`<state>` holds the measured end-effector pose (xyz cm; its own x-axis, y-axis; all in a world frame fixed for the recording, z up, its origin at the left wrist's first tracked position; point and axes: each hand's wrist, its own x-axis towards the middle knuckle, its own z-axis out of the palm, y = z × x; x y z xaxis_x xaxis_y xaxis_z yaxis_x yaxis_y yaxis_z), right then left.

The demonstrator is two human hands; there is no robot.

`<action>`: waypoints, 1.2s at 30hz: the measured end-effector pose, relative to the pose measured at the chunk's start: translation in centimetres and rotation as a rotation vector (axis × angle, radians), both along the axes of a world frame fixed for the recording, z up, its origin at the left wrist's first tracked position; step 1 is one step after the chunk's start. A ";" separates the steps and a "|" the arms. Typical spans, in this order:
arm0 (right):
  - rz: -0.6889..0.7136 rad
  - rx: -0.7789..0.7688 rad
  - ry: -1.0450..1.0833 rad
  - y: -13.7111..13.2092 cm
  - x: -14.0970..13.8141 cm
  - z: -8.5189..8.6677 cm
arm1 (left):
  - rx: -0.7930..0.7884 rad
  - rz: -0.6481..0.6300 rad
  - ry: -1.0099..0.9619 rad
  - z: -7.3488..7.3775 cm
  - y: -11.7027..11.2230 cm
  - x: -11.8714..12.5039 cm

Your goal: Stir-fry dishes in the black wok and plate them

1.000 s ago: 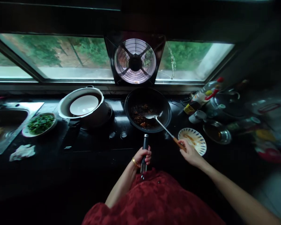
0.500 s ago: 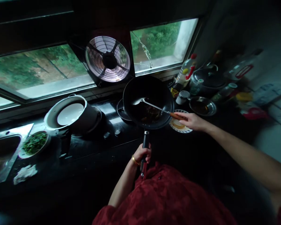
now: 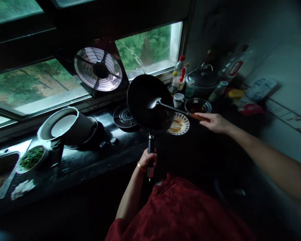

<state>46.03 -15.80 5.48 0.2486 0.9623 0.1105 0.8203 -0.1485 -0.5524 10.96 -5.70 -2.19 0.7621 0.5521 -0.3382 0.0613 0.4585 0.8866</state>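
My left hand (image 3: 149, 158) is wrapped round the black handle of a dark wok (image 3: 142, 97), which is tilted and held off to the right of the gas burner (image 3: 125, 116). In my right hand (image 3: 214, 123) is the wooden handle of a metal spatula (image 3: 174, 108); its blade hangs over the inside of the wok. Just under the wok's right rim lies a white plate (image 3: 183, 124) with a patterned edge and brown sauce smeared on it. The wok's lower inside is too dark to make out.
A large pot (image 3: 76, 129) stands on the left burner. Farther left are a bowl of chopped greens (image 3: 33, 157), a crumpled white cloth (image 3: 23, 189) and a sink (image 3: 5, 167). Behind the plate stand a metal bowl (image 3: 207, 106), a white-lidded jar (image 3: 178, 99), bottles (image 3: 182, 72) and a lidded pot (image 3: 203, 79).
The wok has been lifted and tilted toward the right, uncovering more of the burner. My right hand has drawn the spatula up and to the right. The head view has shifted too.
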 end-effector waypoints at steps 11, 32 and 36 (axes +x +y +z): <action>-0.209 -0.413 0.147 -0.5 3.7 1.1 | 0.133 0.050 0.112 0.4 -2.5 3.5; 0.004 -0.717 0.030 0.6 9.0 7.1 | 0.157 0.118 0.174 0.6 -3.3 6.1; 0.014 -0.674 -0.056 -0.2 9.7 8.0 | 0.198 0.140 0.210 0.5 -3.2 6.3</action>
<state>55.68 -16.02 13.47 0.2474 0.8284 -0.5025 0.8494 -0.4349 -0.2989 17.22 -8.86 -1.65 0.5993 0.7172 -0.3556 0.2011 0.2951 0.9341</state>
